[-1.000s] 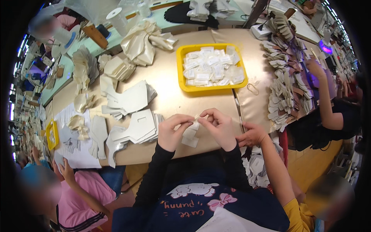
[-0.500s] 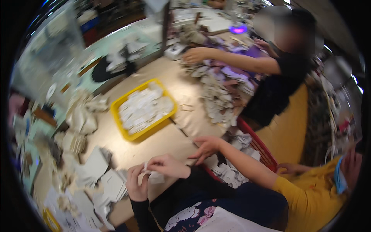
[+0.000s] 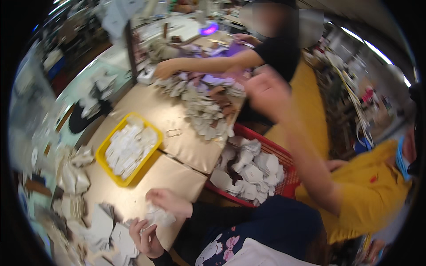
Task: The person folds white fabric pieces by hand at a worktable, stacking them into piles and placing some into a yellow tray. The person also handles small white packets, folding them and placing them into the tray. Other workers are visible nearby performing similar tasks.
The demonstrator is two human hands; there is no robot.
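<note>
Broadly, tabletop: a wide gold-tan covered table point(image 3: 184, 179) with a dark seam across it;
Co-workers: a person in a yellow top point(image 3: 364, 188) holds a blurred arm raised; a person in black point(image 3: 282, 51) reaches over a ragged heap of grey-beige cut pieces point(image 3: 204, 108);
Basket: a red perforated plastic basket point(image 3: 290, 176) stands beside the table edge, loaded with pale cut pieces point(image 3: 253, 173);
Tray: a yellow rectangular plastic tray point(image 3: 145, 160) lies on the table, full of small flat white pieces point(image 3: 128, 148);
Panels: flat grey-white cut panels point(image 3: 102, 224) lie near the left hand point(image 3: 145, 237);
Hands: the left has its fingers bent and thumb apart; the right hand point(image 3: 168, 201) is curled palm-down; blur hides whether either pinches anything;
Loose pieces: a few small translucent white pieces point(image 3: 160, 217) lie just below the right hand;
Progress: seemingly mid-course; the tray is full, but which pieces are finished or waiting cannot be told.
</note>
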